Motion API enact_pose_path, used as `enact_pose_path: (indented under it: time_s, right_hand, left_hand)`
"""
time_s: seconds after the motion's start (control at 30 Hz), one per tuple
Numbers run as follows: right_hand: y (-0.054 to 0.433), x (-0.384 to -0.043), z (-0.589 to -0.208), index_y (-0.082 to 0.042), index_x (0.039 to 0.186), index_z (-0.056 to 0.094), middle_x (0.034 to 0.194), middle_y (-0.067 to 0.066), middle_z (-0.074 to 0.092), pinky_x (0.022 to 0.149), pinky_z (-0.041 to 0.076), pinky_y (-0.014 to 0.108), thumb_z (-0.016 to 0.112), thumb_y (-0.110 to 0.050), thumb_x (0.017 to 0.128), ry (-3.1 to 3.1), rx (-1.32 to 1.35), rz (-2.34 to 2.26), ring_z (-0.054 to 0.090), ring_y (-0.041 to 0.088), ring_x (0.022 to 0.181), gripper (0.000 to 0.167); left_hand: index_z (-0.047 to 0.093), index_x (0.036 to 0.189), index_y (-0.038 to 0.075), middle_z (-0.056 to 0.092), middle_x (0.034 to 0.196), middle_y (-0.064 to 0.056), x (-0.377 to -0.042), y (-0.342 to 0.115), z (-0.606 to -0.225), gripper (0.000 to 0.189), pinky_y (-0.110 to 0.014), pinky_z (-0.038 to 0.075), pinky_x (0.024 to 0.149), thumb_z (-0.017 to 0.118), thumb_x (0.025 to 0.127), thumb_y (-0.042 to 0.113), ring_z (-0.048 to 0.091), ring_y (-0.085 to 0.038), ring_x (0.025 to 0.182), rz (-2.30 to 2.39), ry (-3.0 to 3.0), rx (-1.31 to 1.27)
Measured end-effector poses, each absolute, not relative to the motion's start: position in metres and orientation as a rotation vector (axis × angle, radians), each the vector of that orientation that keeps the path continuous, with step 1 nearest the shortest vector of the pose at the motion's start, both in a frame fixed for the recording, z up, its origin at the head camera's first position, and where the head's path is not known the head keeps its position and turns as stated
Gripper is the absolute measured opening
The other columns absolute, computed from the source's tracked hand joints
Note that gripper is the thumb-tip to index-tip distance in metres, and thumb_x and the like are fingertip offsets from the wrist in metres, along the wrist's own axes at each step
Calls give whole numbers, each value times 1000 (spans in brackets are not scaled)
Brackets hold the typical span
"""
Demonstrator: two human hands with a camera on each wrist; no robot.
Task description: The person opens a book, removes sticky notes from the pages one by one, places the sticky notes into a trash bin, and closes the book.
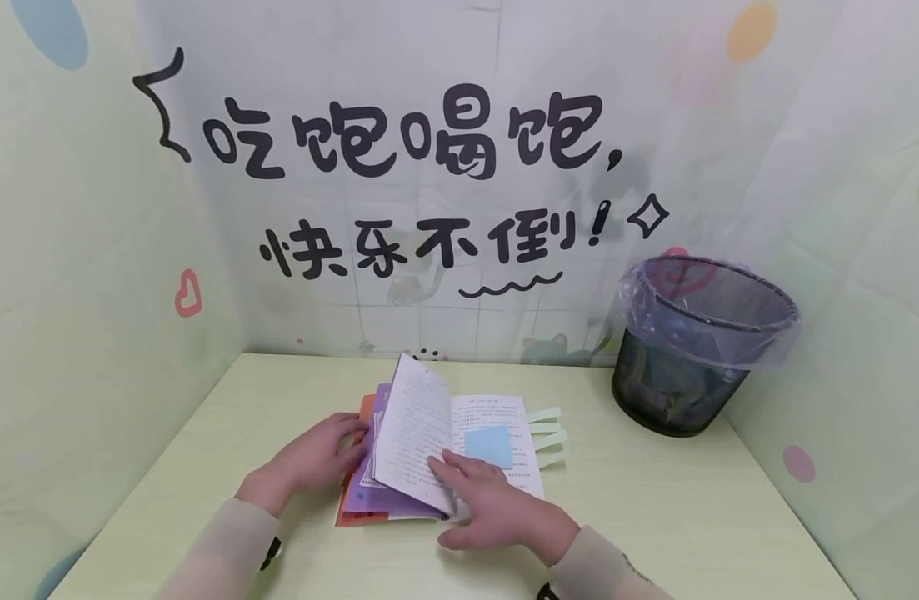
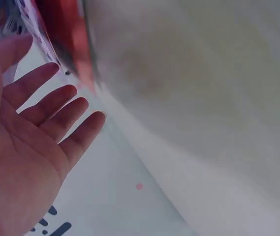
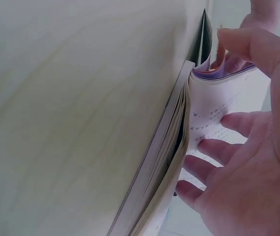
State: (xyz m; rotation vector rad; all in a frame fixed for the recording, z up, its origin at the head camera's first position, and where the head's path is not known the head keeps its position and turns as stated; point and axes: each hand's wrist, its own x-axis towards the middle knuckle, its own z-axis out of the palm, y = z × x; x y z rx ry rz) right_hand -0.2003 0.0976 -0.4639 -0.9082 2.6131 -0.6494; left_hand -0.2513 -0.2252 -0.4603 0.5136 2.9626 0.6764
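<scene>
Book (image 1: 412, 429) bears one blue note (image 1: 488, 447) and four tabs (image 1: 551, 438), left hand's (image 1: 314, 456) and right hand's (image 1: 496, 507) fingers (image 2: 83, 136) apart.

Before you, the backdrop (image 1: 422, 193) reads “吃饱喝饱,快乐不倒!” in black; your open book (image 1: 414, 425) is printed too small to read.

Black bin (image 1: 654, 387) — purple-lined — at right, before a lettered backdrop (image 1: 429, 190).

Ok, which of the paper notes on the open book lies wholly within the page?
The blue square note, on the right-hand page; the others are narrow pale green strips that jut out past that page's right edge.
</scene>
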Motion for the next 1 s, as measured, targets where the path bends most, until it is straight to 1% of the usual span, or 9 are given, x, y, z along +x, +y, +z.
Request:
enact_pose_path:
  time_s: [0.13, 0.27, 0.37, 0.5, 0.63, 0.77, 0.87, 1.0]
  right_hand:
    - [94, -201, -465, -32, 176, 28, 184, 4, 24, 134, 27, 65, 80, -49, 91, 2623, -911, -565, 30, 38, 167, 101]
    - [90, -202, -466, -35, 175, 28, 185, 3, 23, 133, 27, 65, 78, -53, 91, 2628, -902, -502, 30, 38, 167, 100]
    - [86, -202, -465, -36, 175, 29, 185, 3, 23, 133, 28, 66, 78, -54, 91, 2633, -894, -463, 31, 39, 167, 99]
    - [82, -201, -463, -35, 174, 30, 184, 4, 24, 132, 29, 66, 79, -54, 89, 2643, -897, -415, 31, 39, 166, 100]
    - [81, -199, -462, -33, 174, 32, 184, 5, 25, 131, 32, 66, 80, -54, 89, 2657, -918, -382, 32, 38, 166, 100]
    - [81, -198, -462, -32, 174, 32, 183, 5, 26, 130, 34, 66, 80, -54, 89, 2670, -936, -367, 33, 37, 165, 99]
    - [82, -197, -462, -32, 174, 32, 184, 5, 24, 130, 33, 66, 80, -54, 90, 2670, -936, -368, 33, 37, 166, 100]
    - [83, -198, -464, -32, 174, 31, 184, 4, 23, 130, 33, 64, 80, -53, 90, 2675, -949, -352, 32, 35, 166, 99]
  left_hand:
    - [65, 147, -1, 56, 158, -31, -254, -229, -446, 44, -70, 44, 123, 64, 110, 23, 52, -54, 149, 701, 3019, 524]
    - [65, 148, -1, 55, 160, -29, -256, -222, -429, 46, -68, 44, 123, 64, 111, 26, 52, -52, 150, 726, 3042, 554]
    - [65, 149, 0, 56, 160, -28, -259, -210, -421, 49, -67, 44, 124, 68, 109, 28, 53, -50, 150, 705, 3021, 568]
    - [63, 151, 3, 54, 163, -26, -264, -190, -421, 55, -66, 43, 126, 74, 104, 31, 50, -48, 153, 620, 2963, 591]
    - [63, 154, 9, 51, 167, -21, -271, -169, -427, 64, -64, 40, 129, 81, 100, 38, 47, -44, 158, 599, 2882, 628]
    - [62, 156, 13, 49, 170, -17, -276, -153, -434, 66, -61, 38, 131, 85, 98, 34, 44, -40, 160, 663, 2794, 685]
    - [61, 157, 14, 48, 171, -17, -279, -145, -438, 62, -60, 36, 133, 81, 101, 29, 41, -40, 162, 671, 2745, 712]
    - [58, 160, 14, 48, 172, -15, -281, -139, -445, 53, -60, 33, 134, 67, 110, 30, 40, -39, 163, 644, 2720, 695]
